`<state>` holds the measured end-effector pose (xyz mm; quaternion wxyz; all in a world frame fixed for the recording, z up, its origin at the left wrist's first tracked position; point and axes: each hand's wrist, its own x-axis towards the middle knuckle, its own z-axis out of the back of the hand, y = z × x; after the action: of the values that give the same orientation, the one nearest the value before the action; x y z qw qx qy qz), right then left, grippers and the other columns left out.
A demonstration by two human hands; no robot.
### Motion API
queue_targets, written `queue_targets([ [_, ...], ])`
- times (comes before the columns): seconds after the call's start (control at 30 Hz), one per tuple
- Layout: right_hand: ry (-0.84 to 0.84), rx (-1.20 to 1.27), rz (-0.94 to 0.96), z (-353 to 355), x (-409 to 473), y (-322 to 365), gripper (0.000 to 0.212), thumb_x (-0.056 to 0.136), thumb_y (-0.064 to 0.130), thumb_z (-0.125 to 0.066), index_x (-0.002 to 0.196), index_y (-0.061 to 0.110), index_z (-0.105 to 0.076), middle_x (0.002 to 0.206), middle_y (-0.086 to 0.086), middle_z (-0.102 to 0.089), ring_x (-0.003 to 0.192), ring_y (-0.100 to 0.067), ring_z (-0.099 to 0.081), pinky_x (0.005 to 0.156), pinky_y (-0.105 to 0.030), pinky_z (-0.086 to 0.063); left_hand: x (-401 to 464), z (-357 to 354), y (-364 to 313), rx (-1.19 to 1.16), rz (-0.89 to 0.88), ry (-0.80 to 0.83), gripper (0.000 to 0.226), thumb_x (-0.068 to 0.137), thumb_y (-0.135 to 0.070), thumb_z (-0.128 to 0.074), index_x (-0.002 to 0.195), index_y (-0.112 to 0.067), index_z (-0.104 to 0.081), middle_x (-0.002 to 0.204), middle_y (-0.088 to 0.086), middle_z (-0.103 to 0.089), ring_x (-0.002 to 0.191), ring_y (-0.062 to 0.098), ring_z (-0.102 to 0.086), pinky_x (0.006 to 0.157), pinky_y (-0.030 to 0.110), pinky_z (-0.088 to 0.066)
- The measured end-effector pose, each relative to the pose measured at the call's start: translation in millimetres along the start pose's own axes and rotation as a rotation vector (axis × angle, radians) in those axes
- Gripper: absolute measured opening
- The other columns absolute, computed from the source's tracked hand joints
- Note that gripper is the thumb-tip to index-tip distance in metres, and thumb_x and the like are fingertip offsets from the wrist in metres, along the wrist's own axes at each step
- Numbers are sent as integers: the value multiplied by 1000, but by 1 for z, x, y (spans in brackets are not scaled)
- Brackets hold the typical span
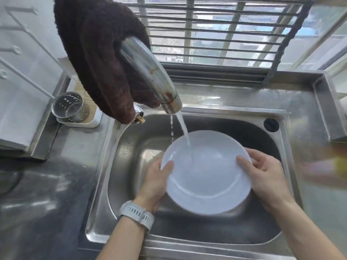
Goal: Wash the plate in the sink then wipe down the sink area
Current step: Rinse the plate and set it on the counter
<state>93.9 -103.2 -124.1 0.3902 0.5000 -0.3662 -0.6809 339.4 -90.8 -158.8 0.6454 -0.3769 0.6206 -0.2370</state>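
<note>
Plate under tap, 2-handed

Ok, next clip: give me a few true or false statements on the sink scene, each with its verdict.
1. Both hands hold the white plate by its edges. True: left hand, right hand.
2. The tap is off. False: water runs onto the plate.
3. A brown cloth hangs over the tap. True.
4. The plate lies flat on the sink floor. False: it is held tilted above the basin.
5. The watch is on the right wrist. False: left wrist.
</note>
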Motion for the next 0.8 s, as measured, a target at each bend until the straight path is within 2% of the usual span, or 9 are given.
queue_targets([
  [0.1,-172,-219,204,11,-11,2,17,93,28,-70,108,22,-71,88,6,-78,78,-13,-76,67,-34,-62,6,-19,4,228,-132,-41,26,104,-40,-54,109,-20,-70,100,1,-79,94,19,-76,85,46,-62],
  [0.17,-263,-244,233,16,-11,-2,14,92,32,-70,104,25,-70,85,9,-77,77,-9,-74,67,-32,-60,7,-29,0,400,-256,-102,31,104,-47,-51,92,-22,-63,83,-6,-72,74,-1,-66,69,25,-53],
  [0.23,-288,-197,165,15,-5,-10,8,92,31,-70,100,27,-71,84,10,-77,79,-10,-74,70,-36,-59,4,-32,-11,546,-386,-177,34,106,-45,-46,83,-21,-54,69,-6,-62,59,2,-55,57,26,-43],
  [0.33,-188,-100,-69,-1,6,-20,8,95,23,-65,91,25,-71,88,7,-76,87,-17,-72,73,-38,-59,-13,-25,-36,657,-465,-237,37,108,-39,-43,76,-19,-49,62,-6,-54,58,9,-50,56,29,-39],
  [0.43,22,-20,-334,-29,13,-19,20,96,11,-61,83,22,-72,87,1,-76,90,-22,-71,79,-37,-58,-29,-1,-56,743,-306,-246,28,104,-27,-47,81,-18,-59,72,-5,-63,67,7,-56,55,27,-38],
  [0.5,151,-79,-401,-45,18,-20,15,92,7,-62,86,13,-75,86,-6,-78,86,-25,-74,84,-43,-60,-36,19,-63,768,-172,-264,23,100,-21,-50,82,-14,-62,76,1,-64,69,13,-58,53,29,-36],
  [0.57,192,-143,-417,-54,21,-18,12,88,7,-64,92,5,-76,87,-9,-78,85,-27,-75,84,-45,-61,-38,38,-62,739,-63,-283,23,97,-18,-52,79,-8,-63,77,9,-65,73,26,-61,55,32,-36],
  [0.73,146,-311,-255,-52,15,4,12,80,17,-68,85,18,-79,75,4,-77,75,-15,-74,58,-28,-56,-37,60,-43,640,122,-254,28,86,-27,-51,82,-5,-68,81,15,-70,73,28,-61,63,32,-40],
  [0.8,74,-382,-133,-40,7,18,12,82,20,-68,85,26,-78,74,9,-76,70,-8,-71,50,-23,-53,-32,54,-34,632,153,-237,24,88,-23,-49,85,-10,-69,87,11,-72,83,33,-65,70,36,-43],
])
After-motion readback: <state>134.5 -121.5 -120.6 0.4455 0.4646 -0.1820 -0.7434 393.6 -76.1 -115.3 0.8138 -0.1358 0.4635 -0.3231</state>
